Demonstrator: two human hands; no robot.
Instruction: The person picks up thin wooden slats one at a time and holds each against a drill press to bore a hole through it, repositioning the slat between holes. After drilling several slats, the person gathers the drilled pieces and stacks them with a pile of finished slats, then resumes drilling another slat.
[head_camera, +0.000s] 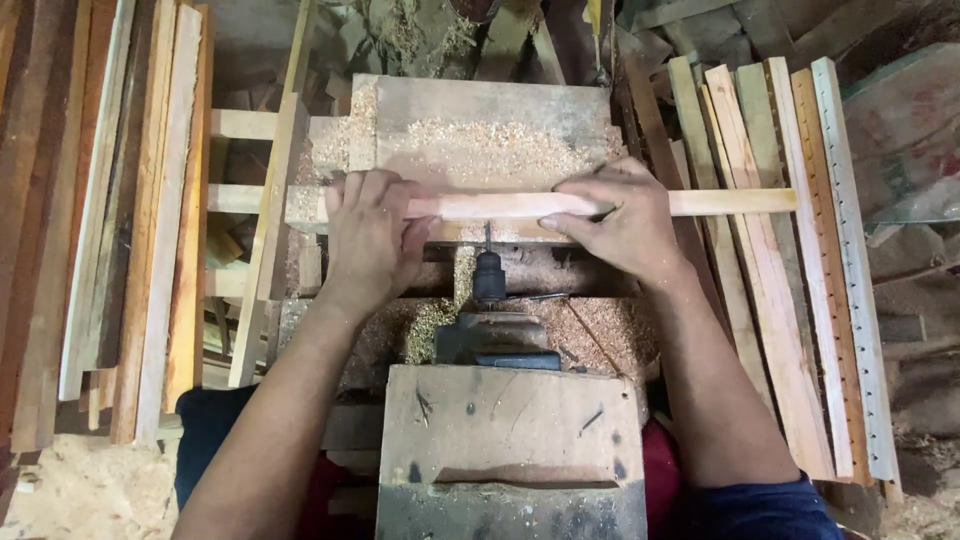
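Wooden strip (520, 205) lies flat across the sawdust-covered table (480, 110), long axis running 9 to 3 o'clock, its free end pointing to 3. Left hand (370, 235) and right hand (615, 220) each press down on it, grip closed. Drill bit (488, 238) meets its near edge from 6; work looks midway.

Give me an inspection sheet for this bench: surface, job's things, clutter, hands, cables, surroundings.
Surface: worn wooden bench block, coated with pale sawdust.
Job's things: long pale wooden strip lying crosswise; dark horizontal drill chuck and bit pointing at its near edge.
Clutter: wood shavings heaped around the machine.
Hands: left hand and right hand both pressed on the strip.
Cables: nothing seen.
Surroundings: stacked wooden slats on the left; more slats on the right, one with a row of drilled holes; grey wooden box in front.
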